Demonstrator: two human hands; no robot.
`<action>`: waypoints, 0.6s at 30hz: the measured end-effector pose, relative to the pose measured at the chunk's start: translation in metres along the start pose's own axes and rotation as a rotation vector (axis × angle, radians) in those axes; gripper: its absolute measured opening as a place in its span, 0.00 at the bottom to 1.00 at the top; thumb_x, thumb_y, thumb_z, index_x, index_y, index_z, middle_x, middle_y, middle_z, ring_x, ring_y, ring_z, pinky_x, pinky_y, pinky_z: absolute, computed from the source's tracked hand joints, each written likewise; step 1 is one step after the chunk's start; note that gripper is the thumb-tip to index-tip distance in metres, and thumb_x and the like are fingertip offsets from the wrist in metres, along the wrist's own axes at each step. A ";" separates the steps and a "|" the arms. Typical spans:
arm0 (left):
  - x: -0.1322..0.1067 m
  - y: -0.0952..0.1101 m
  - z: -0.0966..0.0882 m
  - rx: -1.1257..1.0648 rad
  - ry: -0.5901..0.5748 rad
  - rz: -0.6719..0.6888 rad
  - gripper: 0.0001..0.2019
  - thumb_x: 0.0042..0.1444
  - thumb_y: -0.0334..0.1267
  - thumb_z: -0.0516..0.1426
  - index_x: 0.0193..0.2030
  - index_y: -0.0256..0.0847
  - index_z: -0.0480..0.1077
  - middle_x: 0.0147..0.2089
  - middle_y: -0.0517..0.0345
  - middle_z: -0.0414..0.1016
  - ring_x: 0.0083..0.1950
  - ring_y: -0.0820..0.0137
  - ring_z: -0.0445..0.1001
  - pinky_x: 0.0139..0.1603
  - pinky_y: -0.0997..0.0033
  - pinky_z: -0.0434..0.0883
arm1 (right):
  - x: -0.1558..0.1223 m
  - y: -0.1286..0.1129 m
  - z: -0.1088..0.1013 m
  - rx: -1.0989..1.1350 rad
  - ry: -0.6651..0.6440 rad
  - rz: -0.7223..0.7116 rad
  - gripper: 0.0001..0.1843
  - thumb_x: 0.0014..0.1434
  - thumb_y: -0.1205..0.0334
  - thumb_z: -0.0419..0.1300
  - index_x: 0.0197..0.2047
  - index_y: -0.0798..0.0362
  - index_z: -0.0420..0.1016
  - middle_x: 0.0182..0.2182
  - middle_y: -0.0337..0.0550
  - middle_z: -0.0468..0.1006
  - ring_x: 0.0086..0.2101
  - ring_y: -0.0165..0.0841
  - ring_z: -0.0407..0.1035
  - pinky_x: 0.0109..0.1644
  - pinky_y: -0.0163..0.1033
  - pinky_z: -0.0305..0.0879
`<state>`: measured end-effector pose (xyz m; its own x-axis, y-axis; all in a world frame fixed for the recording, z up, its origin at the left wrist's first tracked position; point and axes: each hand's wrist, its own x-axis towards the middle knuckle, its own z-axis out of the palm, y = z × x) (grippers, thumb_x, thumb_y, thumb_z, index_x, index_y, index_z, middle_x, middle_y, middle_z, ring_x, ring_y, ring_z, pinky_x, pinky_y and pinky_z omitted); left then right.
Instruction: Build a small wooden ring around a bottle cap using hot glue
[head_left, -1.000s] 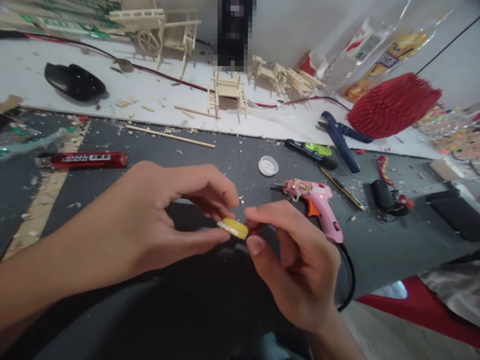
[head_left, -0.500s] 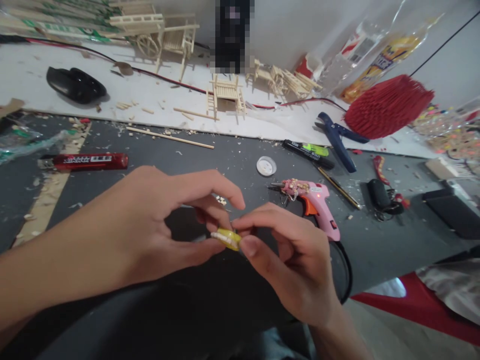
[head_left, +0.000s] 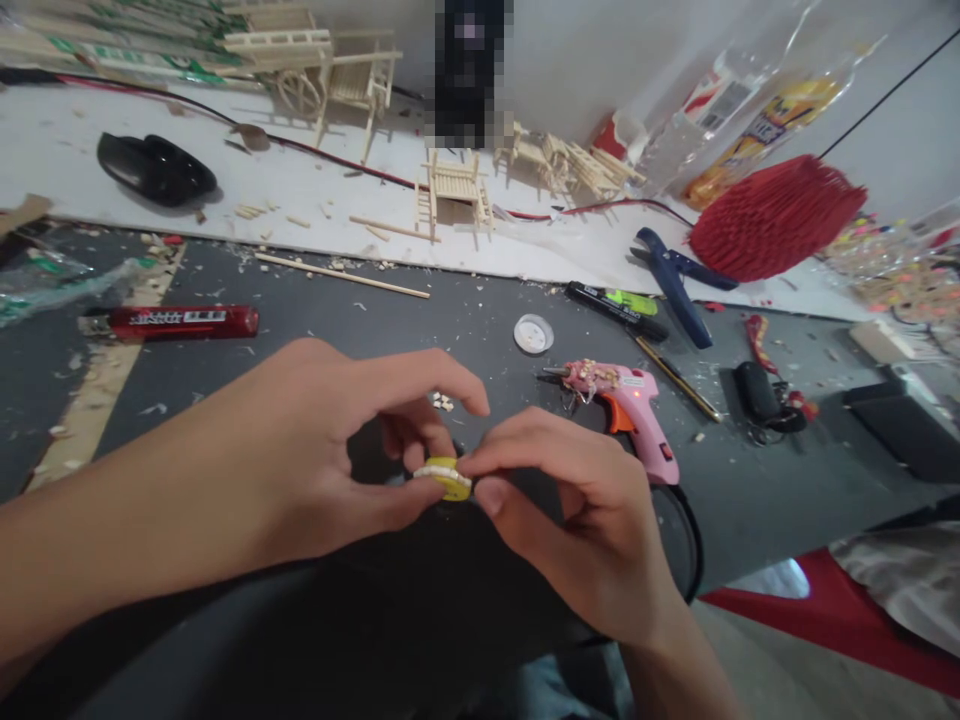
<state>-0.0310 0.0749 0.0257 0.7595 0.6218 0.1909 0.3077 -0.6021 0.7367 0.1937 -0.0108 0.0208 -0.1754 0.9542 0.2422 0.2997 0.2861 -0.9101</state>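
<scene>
My left hand (head_left: 330,450) and my right hand (head_left: 577,520) meet in the middle, low over a dark grey work surface (head_left: 450,310). Between their fingertips sits a small yellow round piece (head_left: 446,477) with pale bits of wood along its rim. The left thumb and fingers pinch it from the left; the right thumb and forefinger pinch its right edge. A pink hot glue gun (head_left: 626,405) lies just right of my right hand, its black cord curling behind the wrist.
A red cylinder (head_left: 176,321), a small white lid (head_left: 533,333), a black-and-green marker (head_left: 619,308), blue clippers (head_left: 675,280) and wood scraps lie around. Small stick-built chairs (head_left: 454,190) and a cart (head_left: 300,60) stand on the white board behind. A red paper shape (head_left: 772,215) sits right.
Both hands have shifted slightly left and down with the yellow piece. The piece has turned a little between the fingers, and the right fingertips have closed in on its edge.
</scene>
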 end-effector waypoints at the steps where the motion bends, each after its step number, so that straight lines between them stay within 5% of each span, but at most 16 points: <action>1: 0.000 0.000 0.000 -0.006 -0.009 -0.008 0.21 0.61 0.36 0.68 0.57 0.61 0.73 0.34 0.85 0.86 0.29 0.83 0.83 0.27 0.92 0.66 | 0.000 0.000 0.000 -0.001 -0.003 0.001 0.09 0.63 0.74 0.68 0.41 0.51 0.87 0.35 0.40 0.87 0.34 0.31 0.79 0.40 0.35 0.74; 10: 0.003 0.004 0.003 0.059 0.029 0.023 0.17 0.59 0.35 0.66 0.53 0.57 0.76 0.29 0.82 0.85 0.26 0.82 0.82 0.26 0.89 0.66 | 0.000 0.004 0.004 -0.006 0.012 0.109 0.09 0.60 0.75 0.70 0.34 0.50 0.85 0.30 0.37 0.83 0.30 0.30 0.76 0.36 0.35 0.70; 18: 0.003 -0.002 -0.002 0.078 0.021 -0.031 0.20 0.61 0.35 0.65 0.58 0.59 0.75 0.34 0.80 0.86 0.30 0.79 0.83 0.31 0.86 0.68 | -0.005 -0.002 -0.005 0.178 -0.031 0.374 0.08 0.61 0.70 0.70 0.32 0.49 0.81 0.27 0.34 0.75 0.28 0.28 0.65 0.31 0.33 0.61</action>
<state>-0.0301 0.0788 0.0260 0.7374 0.6502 0.1830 0.3747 -0.6192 0.6901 0.1988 -0.0159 0.0232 -0.1142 0.9856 -0.1244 0.1813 -0.1024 -0.9781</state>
